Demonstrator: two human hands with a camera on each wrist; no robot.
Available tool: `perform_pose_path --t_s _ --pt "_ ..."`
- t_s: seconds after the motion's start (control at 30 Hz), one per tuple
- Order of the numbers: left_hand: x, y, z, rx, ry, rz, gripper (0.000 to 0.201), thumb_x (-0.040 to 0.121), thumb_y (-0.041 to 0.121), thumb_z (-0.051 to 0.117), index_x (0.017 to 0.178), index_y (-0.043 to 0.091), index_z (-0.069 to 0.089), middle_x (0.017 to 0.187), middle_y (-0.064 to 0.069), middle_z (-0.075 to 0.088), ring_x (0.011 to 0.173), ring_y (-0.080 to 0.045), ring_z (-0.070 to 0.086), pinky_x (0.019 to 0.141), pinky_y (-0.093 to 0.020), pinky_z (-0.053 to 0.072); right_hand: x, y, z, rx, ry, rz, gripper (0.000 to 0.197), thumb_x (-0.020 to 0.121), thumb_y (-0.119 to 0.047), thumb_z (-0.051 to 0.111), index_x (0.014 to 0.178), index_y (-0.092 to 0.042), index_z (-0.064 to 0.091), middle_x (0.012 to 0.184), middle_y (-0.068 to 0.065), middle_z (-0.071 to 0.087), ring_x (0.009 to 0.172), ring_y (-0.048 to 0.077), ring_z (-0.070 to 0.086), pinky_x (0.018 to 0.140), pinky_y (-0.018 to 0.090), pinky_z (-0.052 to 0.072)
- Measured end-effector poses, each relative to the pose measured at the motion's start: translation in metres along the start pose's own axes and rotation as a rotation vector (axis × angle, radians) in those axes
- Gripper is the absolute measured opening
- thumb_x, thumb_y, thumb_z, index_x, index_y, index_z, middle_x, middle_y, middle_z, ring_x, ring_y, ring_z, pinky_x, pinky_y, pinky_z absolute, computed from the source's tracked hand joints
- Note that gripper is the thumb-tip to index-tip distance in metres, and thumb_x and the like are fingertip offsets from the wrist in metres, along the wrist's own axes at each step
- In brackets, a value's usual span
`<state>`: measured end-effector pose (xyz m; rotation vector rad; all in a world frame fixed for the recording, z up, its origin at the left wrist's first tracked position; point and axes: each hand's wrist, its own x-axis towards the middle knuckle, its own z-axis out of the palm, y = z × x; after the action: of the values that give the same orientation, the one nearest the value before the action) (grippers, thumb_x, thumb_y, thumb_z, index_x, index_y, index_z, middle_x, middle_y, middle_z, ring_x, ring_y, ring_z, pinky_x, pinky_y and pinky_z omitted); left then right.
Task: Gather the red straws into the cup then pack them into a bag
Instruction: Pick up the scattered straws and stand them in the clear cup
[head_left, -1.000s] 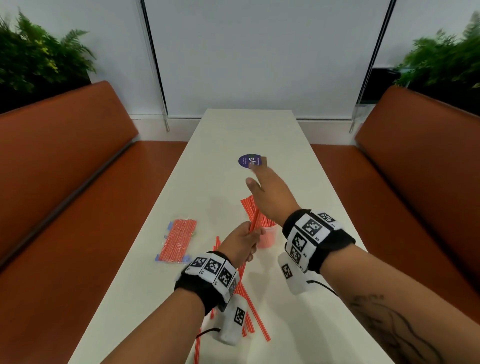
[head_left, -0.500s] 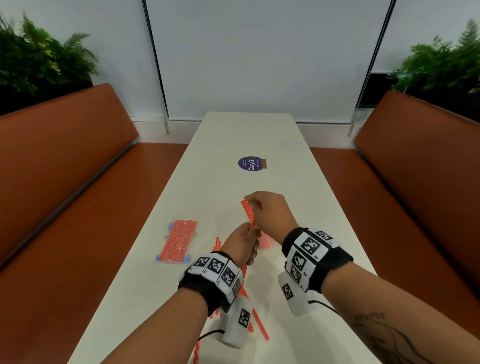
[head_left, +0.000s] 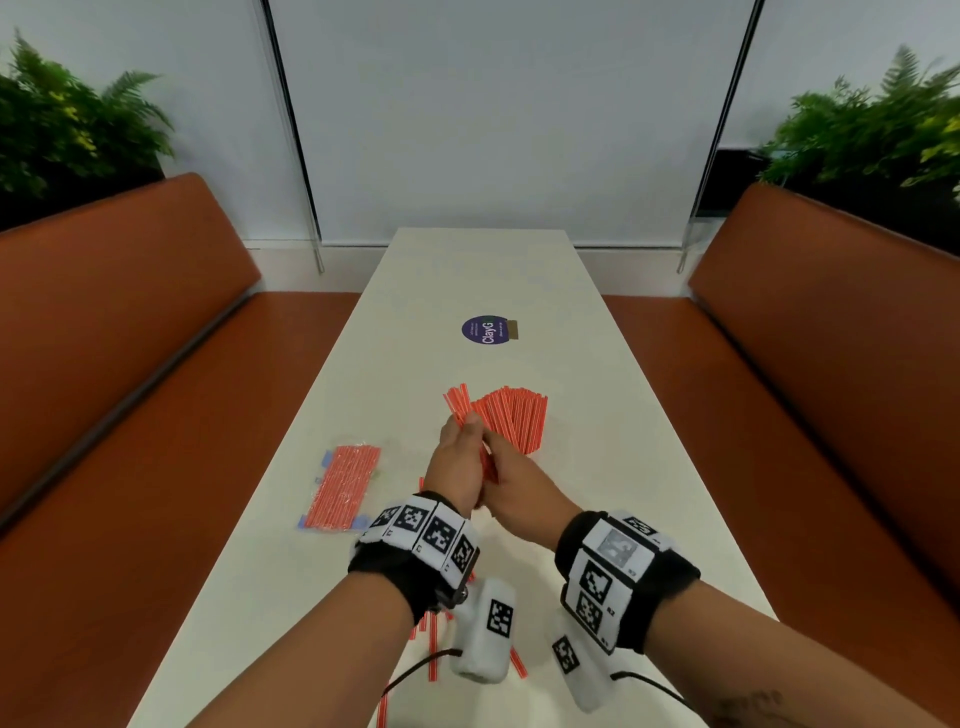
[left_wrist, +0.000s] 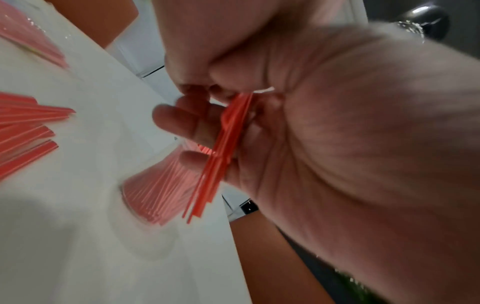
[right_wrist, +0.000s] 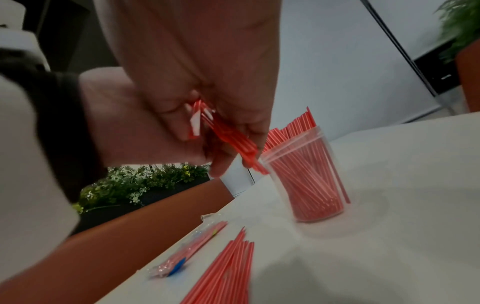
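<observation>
Both hands — left hand (head_left: 457, 462) and right hand (head_left: 511, 486) — grip thin red-and-white-striped straws (head_left: 460, 408) beside the straw-packed clear cup (right_wrist: 306, 174).

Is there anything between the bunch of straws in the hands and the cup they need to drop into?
No outside obstacle shows. The held straws hang just beside the clear cup, whose mouth is already crowded with standing straws, so only those could get in the way.

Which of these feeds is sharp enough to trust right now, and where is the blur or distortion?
Head view: sharpest, evenly lit, though the wide lens bows the orange benches outward. Left wrist view: motion-blurred, the left hand fills the frame, the clear plastic cup of red straws smeared. Right wrist view: softly blurred, yet the cup and the small bundle of red straws in the fingers stay readable.
</observation>
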<state>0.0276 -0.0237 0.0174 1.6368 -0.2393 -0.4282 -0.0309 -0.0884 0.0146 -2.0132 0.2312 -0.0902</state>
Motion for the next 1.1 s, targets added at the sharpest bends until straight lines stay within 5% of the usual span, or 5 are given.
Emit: perform_pose_path --t_s 0.23,0.5,0.63,0.77,1.1 --pt "0.000 -0.003 -0.006 -0.076 0.117 0.232 0.033 0.098 0.017 0.043 0.130 0.018 0.039 0.105 -0.001 0.052 0.091 -0.012 0.054 0.075 -0.017 0.042 -0.001 0.004 -0.002 -0.115 -0.013 -0.005 0.014 0.101 -0.019 0.036 0.103 -0.009 0.045 0.069 -0.004 0.043 0.053 0.003 0.038 0.047 0.011 0.030" --pt "0.006 -0.011 -0.013 0.197 0.023 0.425 0.030 0.101 0.017 0.032 0.082 0.019 0.055 0.078 0.008 0.056 0.075 -0.010 0.053 0.068 -0.015 0.042 0.000 0.012 0.004 -0.162 -0.022 0.003 0.032 0.102 -0.020 0.030 0.071 -0.024 0.032 0.063 -0.004 0.037 0.053 0.006 0.035 0.049 0.016 0.032" --pt "0.019 -0.005 -0.014 0.350 -0.061 0.363 0.030 0.100 0.022 0.035 0.120 0.008 0.053 0.110 0.003 0.054 0.104 -0.011 0.050 0.088 -0.018 0.036 0.006 0.018 -0.014 -0.480 0.146 0.002 0.027 0.101 -0.025 0.034 0.076 -0.020 0.042 0.081 0.001 0.043 0.077 0.021 0.046 0.073 0.036 0.044" --pt "0.035 -0.001 -0.017 0.460 0.045 0.277 0.029 0.097 0.020 0.045 0.123 0.009 0.052 0.127 -0.007 0.056 0.113 -0.021 0.055 0.092 -0.026 0.039 0.019 0.000 -0.045 -0.289 0.324 -0.024 0.032 0.102 -0.024 0.031 0.126 -0.008 0.044 0.104 0.010 0.041 0.096 0.023 0.047 0.088 0.039 0.049" --pt "0.049 -0.019 -0.002 0.653 0.016 0.183 0.029 0.085 0.019 0.065 0.113 0.013 0.062 0.123 -0.006 0.057 0.100 -0.022 0.062 0.090 -0.030 0.046 0.066 0.027 -0.054 -0.214 0.476 -0.053 0.007 0.095 -0.022 0.049 0.096 -0.017 0.054 0.092 0.006 0.055 0.080 0.017 0.054 0.076 0.032 0.043"
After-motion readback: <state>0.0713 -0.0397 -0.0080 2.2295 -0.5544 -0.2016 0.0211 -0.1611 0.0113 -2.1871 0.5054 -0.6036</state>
